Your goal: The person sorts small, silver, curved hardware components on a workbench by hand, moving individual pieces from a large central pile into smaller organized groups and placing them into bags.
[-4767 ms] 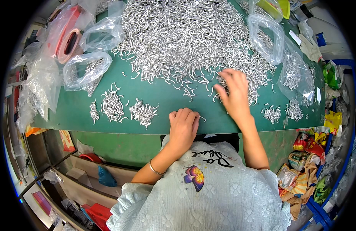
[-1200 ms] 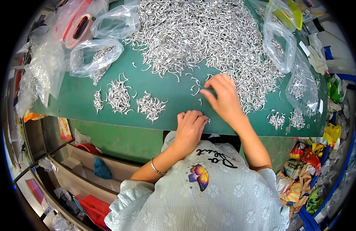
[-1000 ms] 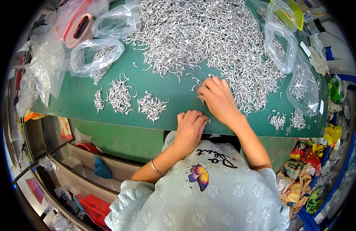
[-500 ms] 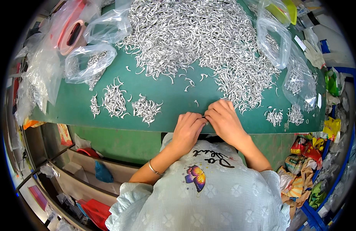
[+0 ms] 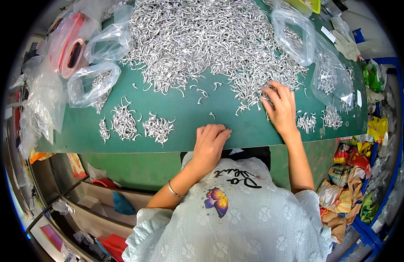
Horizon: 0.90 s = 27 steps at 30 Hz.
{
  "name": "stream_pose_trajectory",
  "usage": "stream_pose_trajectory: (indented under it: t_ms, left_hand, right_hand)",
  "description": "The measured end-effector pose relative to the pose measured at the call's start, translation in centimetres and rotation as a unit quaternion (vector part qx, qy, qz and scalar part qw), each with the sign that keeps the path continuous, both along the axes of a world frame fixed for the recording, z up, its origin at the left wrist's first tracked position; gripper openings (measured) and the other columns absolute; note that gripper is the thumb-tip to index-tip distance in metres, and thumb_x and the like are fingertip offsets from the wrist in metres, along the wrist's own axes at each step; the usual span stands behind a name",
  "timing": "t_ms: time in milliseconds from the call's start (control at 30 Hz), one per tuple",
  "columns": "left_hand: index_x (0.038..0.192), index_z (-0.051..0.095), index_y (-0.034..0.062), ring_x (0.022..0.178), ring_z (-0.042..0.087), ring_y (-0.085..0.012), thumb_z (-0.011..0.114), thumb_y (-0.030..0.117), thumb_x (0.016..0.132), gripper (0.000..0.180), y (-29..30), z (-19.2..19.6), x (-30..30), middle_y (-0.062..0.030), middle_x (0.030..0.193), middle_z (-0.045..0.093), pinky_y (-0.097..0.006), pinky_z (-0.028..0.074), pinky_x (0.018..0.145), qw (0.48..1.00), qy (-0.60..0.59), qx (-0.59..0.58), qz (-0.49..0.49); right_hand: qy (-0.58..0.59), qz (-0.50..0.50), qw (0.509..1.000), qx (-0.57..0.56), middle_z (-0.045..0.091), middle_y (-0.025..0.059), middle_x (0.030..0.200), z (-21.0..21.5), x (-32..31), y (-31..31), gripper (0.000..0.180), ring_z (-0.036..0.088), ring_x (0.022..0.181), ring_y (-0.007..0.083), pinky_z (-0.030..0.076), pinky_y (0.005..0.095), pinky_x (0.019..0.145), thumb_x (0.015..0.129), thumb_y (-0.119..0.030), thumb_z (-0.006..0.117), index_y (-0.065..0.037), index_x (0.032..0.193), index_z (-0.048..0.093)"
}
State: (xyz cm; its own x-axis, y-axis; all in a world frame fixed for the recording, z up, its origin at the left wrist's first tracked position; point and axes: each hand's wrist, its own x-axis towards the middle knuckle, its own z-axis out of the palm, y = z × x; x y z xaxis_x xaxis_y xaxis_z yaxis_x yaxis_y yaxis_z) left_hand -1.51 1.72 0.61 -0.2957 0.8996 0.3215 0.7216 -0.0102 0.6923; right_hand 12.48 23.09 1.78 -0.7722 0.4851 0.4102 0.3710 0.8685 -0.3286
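My left hand (image 5: 209, 143) is closed in a pinch near the front edge of the table. A bit of a small silver curved metal piece (image 5: 229, 136) shows at its thumb and fingertip. My right hand (image 5: 281, 110) reaches over the right part of a large heap of such curved pieces (image 5: 202, 41). Its fingers are apart and bent downward, with the tips at the heap's near edge; nothing shows gripped in them. One loose piece (image 5: 212, 116) lies just beyond my left hand.
Small piles of pieces (image 5: 124, 122) lie at the left on the green table (image 5: 184, 107), and more (image 5: 307, 122) at the right. Clear plastic bags (image 5: 93, 85) and a pink tape dispenser (image 5: 74, 57) stand at the left. Another bag (image 5: 332, 78) holds pieces at the right.
My right hand has left my left hand and moved right and away from me to the heap, its fingers now spread. My left hand stays pinched near the table edge. The view has shifted slightly.
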Motion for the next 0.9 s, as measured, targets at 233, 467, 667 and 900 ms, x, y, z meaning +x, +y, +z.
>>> stream_pose_trajectory:
  t_ms: [233, 467, 667, 900]
  left_hand:
    - [0.102, 0.066, 0.0040, 0.091, 0.057, -0.0251, 0.071, -0.002, 0.076, 0.027, 0.4, -0.2, 0.5, -0.0065, 0.097, 0.060, -0.039, 0.038, 0.082, 1.000, 0.004, 0.002, -0.011]
    - [0.103, 0.066, 0.0049, 0.100, 0.056, -0.0261, 0.070, -0.001, 0.077, 0.027, 0.1, 0.6, 0.9, -0.0067, 0.103, 0.060, -0.040, 0.037, 0.088, 0.999, 0.003, -0.027, 0.019]
    - [0.103, 0.066, 0.0046, 0.103, 0.056, -0.0259, 0.068, -0.002, 0.077, 0.027, -0.3, -0.2, 0.9, -0.0064, 0.105, 0.060, -0.040, 0.036, 0.088, 1.000, 0.009, -0.024, 0.005]
    - [0.103, 0.066, 0.0043, 0.102, 0.056, -0.0256, 0.065, -0.004, 0.075, 0.029, 0.1, -0.2, 0.8, -0.0064, 0.104, 0.060, -0.039, 0.037, 0.086, 1.000, 0.020, -0.018, -0.003]
  right_hand:
    - [0.081, -0.045, 0.996, -0.001, 0.062, 0.0080, 0.106, 0.0, -0.8, 3.5, 0.024, 0.058, 0.096, 0.0276, 0.046, 0.0366, 0.081, 0.080, -0.005, 0.072, -0.004, 0.103, 0.065]
    - [-0.024, -0.191, 0.981, -0.034, 0.050, 0.0176, 0.132, 0.0, 0.1, 0.6, 0.046, 0.046, 0.122, 0.0364, 0.037, 0.0485, 0.099, 0.087, -0.023, 0.070, -0.005, 0.127, 0.056]
    - [-0.020, -0.194, 0.979, -0.052, 0.028, 0.0289, 0.149, -1.8, -3.2, -4.5, 0.076, 0.028, 0.135, 0.0481, 0.027, 0.0584, 0.105, 0.085, -0.035, 0.073, -0.003, 0.144, 0.038]
    - [0.071, -0.107, 0.989, -0.068, 0.033, 0.0265, 0.146, -1.7, -7.6, -6.7, 0.062, 0.025, 0.139, 0.0476, 0.025, 0.0589, 0.102, 0.085, -0.030, 0.071, -0.003, 0.136, 0.049]
